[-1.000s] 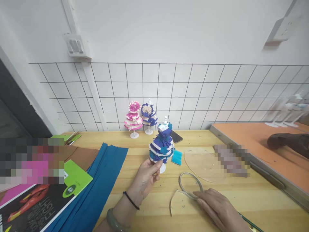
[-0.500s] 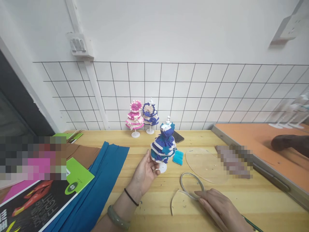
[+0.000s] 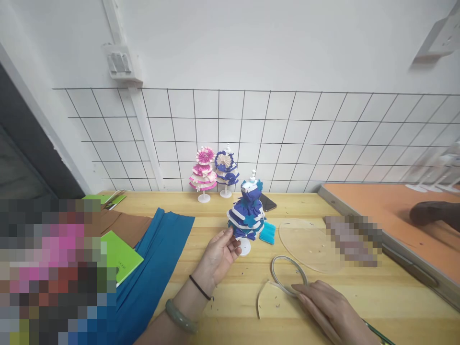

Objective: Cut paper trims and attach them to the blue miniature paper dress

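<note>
A miniature dress form (image 3: 249,211) in a layered blue, white and teal dress stands at mid-table on a round white base (image 3: 244,247). My left hand (image 3: 223,254) grips it low, at the skirt's hem near the stand, and some fingers are hidden behind it. On the wood lies a coil of pale, narrow strip (image 3: 276,274), its loose tail curving left. My right hand (image 3: 325,306) rests with fingers pressed together, the tips on the coil's right edge. A thin green tool (image 3: 375,331) sticks out behind that hand; its kind does not show.
Pink (image 3: 203,175) and blue (image 3: 226,175) dressed forms stand by the wall. Near the middle are a phone (image 3: 268,202), teal pieces (image 3: 267,234) and a clear round sheet (image 3: 305,244). Blue cloth (image 3: 158,268) lies left. At right, another person's arm (image 3: 434,213) is over an orange surface (image 3: 373,206).
The view has shifted slightly, moving everything a little to the right in the picture. My left hand stays at the dress form and my right hand at the coil.
</note>
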The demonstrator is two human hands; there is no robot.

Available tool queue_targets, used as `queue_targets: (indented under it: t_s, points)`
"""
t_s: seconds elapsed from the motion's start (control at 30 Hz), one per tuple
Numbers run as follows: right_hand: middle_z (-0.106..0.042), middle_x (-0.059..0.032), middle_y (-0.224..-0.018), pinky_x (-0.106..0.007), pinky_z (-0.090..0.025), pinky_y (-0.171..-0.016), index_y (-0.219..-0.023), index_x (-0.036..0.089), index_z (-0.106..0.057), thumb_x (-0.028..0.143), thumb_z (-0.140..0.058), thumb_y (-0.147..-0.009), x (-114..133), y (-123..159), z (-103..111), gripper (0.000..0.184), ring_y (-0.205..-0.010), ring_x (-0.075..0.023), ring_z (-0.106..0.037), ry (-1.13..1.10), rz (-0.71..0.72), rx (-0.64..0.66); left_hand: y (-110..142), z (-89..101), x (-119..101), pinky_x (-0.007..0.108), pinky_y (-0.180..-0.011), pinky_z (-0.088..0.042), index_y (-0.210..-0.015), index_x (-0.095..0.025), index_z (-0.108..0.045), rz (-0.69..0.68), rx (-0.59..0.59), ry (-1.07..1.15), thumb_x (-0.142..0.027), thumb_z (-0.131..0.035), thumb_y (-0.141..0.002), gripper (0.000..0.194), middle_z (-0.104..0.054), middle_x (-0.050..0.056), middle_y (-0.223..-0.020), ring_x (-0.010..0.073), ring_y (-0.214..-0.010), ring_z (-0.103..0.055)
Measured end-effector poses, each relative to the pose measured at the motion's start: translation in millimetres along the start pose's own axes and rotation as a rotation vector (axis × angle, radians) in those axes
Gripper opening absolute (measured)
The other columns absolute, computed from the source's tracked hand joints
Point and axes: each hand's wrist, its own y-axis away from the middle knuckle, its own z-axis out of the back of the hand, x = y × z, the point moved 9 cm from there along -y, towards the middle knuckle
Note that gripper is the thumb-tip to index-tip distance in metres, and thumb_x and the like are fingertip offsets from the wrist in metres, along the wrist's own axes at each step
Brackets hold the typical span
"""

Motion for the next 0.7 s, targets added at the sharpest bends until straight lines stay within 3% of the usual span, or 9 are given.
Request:
queue_targets:
  t_s: [0.37,0.57,0.7]
  points:
    - [-0.067,-0.0054,-0.088,-0.029,-0.05,-0.066,-0.103,0.023,-0.055,0.022,-0.036,-0.089,1.9,0.2,-0.4,0.024,-0.075,-0.0184,-0.061,0.019,0.026,-0.002,-1.2,-3.4,1.9,0.017,-0.048,-0.037,-0.071,-0.014,-0.054,-0.002,0.034,0.009,-0.024,-0.066,-0.069,0.016,-0.053,-0.002,-0.06,0.0061,-0.052,-0.048]
    - [-0.067,-0.0061,-0.085,-0.029,-0.051,-0.065,-0.102,0.022,-0.056,0.022,-0.035,-0.089,1.1,-0.3,0.9,0.025,-0.073,-0.0184,-0.061,0.024,0.009,-0.013,1.3,0.5,4.1,0.021,-0.049,-0.039,-0.074,-0.015,-0.054,0.046,-0.034,0.064,-0.031,-0.06,-0.073,0.017,-0.054,0.0,-0.061,0.0094,-0.053,-0.049]
    - [-0.067,-0.0066,-0.083,-0.029,-0.051,-0.065,-0.101,0.021,-0.057,0.024,-0.035,-0.089,2.1,-0.5,4.4,0.026,-0.072,-0.0186,-0.062,0.039,0.016,-0.042,5.5,-1.5,7.2,0.023,-0.05,-0.039,-0.073,-0.016,-0.054,0.069,-0.015,0.126,-0.032,-0.055,-0.076,0.016,-0.054,0.001,-0.061,0.0117,-0.055,-0.051]
